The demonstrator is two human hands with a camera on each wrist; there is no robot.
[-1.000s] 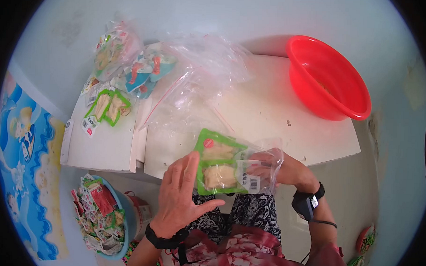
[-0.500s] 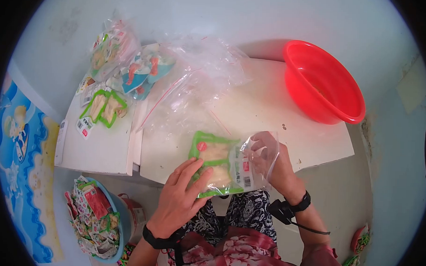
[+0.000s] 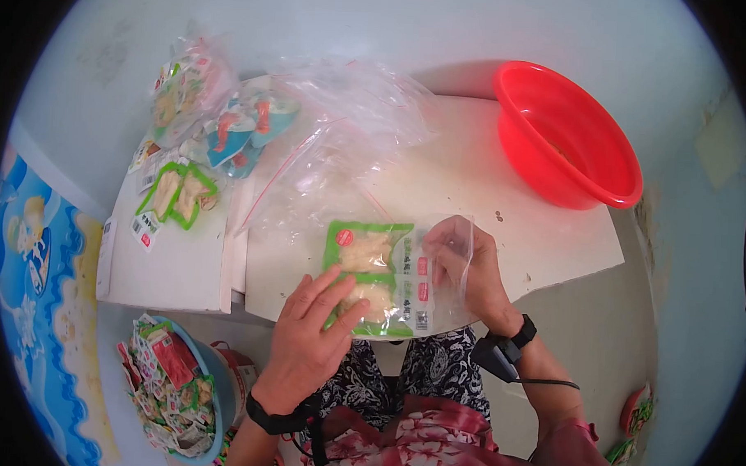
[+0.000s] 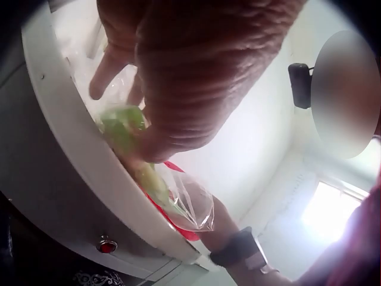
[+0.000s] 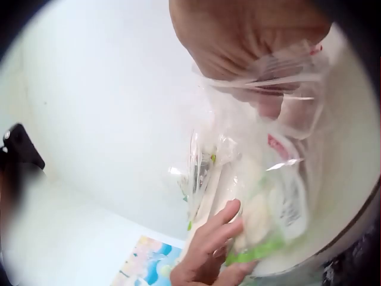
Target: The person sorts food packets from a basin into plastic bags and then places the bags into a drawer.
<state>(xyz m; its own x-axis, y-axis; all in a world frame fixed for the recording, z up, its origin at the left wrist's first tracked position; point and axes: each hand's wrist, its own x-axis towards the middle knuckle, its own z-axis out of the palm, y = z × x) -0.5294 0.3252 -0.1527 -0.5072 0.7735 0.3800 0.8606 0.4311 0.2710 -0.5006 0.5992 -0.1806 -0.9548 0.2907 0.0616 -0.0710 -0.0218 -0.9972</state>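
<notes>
Two green-edged vacuum food packs (image 3: 368, 251) with pale contents lie side by side in a clear plastic zip bag (image 3: 453, 306) at the table's front edge. My left hand (image 3: 308, 333) rests on the left end of the bag, its extended fingers over the lower pack. My right hand (image 3: 470, 265) reaches inside the bag's mouth, fingers loosely bent near the packs' white label ends. In the right wrist view, the clear film (image 5: 262, 80) overlaps the right hand, and the left fingers (image 5: 217, 232) touch the packs' far end.
Clear bags (image 3: 344, 133) lie loosely behind the packs. On the left stand blue packs (image 3: 237, 138), another green-edged pair (image 3: 177, 193) and a filled bag (image 3: 189, 91). A red basin (image 3: 573, 141) sits at the right back. Below left, a blue tub (image 3: 224, 392) holds many small packets.
My left hand has come down onto the packs. The bag has moved slightly left and now lies flatter on the table; my right hand stays inside its mouth.
</notes>
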